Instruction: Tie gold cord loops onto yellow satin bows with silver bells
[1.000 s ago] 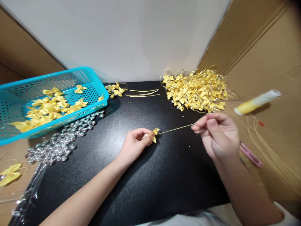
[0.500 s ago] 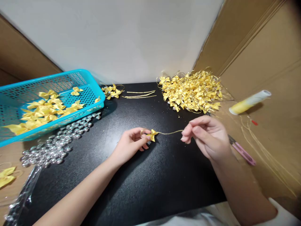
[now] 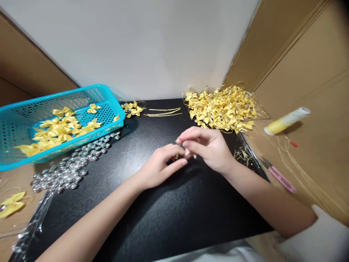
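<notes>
Over the middle of the black table, my left hand (image 3: 163, 163) is closed on a yellow ribbon bow. The fingers hide most of it, and only a small gold bit (image 3: 177, 156) shows between them. My right hand (image 3: 209, 147) meets the left fingertips, thumb and index finger pinched together. The gold cord tied to the bow is hidden at the fingers. Behind the hands lie several cut gold cords (image 3: 163, 110). A small group of finished bows with cord loops (image 3: 133, 108) lies to their left.
A blue basket (image 3: 120, 109) of yellow bows (image 3: 58, 129) stands left, with silver bells (image 3: 65, 171) before it. A large heap of corded bows (image 3: 222, 109) lies back right. Pink-handled snips (image 3: 280, 178), cord scraps (image 3: 243, 154), long cords (image 3: 308, 174) and a yellow-white roll (image 3: 287, 120) are right.
My right hand has moved left to my left fingertips. The cord stretched between the hands and the bow have gone out of sight behind the fingers. The view has shifted slightly.
</notes>
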A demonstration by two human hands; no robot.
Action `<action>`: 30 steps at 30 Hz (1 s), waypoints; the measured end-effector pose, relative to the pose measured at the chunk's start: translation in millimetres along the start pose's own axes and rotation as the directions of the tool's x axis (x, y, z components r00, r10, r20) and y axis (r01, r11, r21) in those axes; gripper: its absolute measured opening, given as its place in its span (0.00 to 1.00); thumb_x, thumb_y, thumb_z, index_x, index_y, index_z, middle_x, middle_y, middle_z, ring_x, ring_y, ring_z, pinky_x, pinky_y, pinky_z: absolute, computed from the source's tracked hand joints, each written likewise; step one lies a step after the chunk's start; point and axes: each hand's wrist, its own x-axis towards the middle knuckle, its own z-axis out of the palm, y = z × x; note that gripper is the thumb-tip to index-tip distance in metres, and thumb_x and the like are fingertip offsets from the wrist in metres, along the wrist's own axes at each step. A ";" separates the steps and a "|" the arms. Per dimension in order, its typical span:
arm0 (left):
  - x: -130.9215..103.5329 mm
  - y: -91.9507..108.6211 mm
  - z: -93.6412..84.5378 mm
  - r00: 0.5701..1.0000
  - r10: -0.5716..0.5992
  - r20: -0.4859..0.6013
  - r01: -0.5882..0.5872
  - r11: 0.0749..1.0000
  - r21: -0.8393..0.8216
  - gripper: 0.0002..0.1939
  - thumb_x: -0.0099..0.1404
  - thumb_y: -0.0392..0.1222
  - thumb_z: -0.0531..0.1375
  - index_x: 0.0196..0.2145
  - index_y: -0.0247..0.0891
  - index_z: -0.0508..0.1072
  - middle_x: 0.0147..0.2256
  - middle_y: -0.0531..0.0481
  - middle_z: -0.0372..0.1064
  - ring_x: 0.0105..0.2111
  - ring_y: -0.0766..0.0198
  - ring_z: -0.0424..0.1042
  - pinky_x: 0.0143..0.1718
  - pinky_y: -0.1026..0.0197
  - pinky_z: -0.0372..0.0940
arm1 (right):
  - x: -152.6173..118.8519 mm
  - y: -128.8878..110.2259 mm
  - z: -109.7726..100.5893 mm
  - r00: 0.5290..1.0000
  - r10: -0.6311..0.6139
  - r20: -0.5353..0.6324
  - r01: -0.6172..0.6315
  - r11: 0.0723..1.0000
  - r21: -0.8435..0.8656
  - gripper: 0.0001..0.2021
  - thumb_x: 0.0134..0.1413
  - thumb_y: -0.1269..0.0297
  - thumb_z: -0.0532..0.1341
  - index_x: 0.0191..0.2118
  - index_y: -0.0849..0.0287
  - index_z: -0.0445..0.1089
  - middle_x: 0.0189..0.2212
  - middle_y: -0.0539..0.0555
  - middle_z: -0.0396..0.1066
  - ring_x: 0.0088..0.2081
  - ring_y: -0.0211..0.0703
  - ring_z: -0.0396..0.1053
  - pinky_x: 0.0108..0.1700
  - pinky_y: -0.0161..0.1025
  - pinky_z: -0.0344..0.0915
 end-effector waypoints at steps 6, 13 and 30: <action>13.1 -35.6 -1.7 0.890 -0.336 -0.309 -0.017 0.652 -0.758 0.17 0.54 0.55 0.68 0.27 0.37 0.77 0.26 0.52 0.70 0.19 0.73 0.51 0.21 0.68 0.53 | 7.5 42.9 -10.2 0.994 0.038 -0.106 -0.064 0.965 -0.256 0.04 0.48 0.63 0.69 0.31 0.57 0.79 0.27 0.51 0.78 0.23 0.33 0.67 0.24 0.33 0.64; 6.5 -33.1 -0.6 0.933 -0.222 -0.284 0.128 0.941 -0.314 0.15 0.58 0.52 0.65 0.27 0.37 0.80 0.18 0.54 0.64 0.21 0.69 0.55 0.24 0.65 0.53 | 11.4 44.4 -1.7 0.997 -0.006 0.076 0.035 0.925 -0.379 0.03 0.49 0.65 0.68 0.30 0.56 0.80 0.28 0.51 0.79 0.27 0.38 0.72 0.30 0.35 0.66; 7.5 -53.0 3.5 0.880 -0.284 -0.380 0.022 0.826 -0.564 0.08 0.55 0.41 0.62 0.25 0.36 0.81 0.19 0.54 0.64 0.23 0.68 0.57 0.27 0.64 0.56 | 2.2 60.7 -0.8 0.948 -0.281 0.149 0.293 0.589 -0.753 0.12 0.56 0.73 0.59 0.39 0.53 0.79 0.42 0.55 0.73 0.44 0.47 0.64 0.48 0.48 0.64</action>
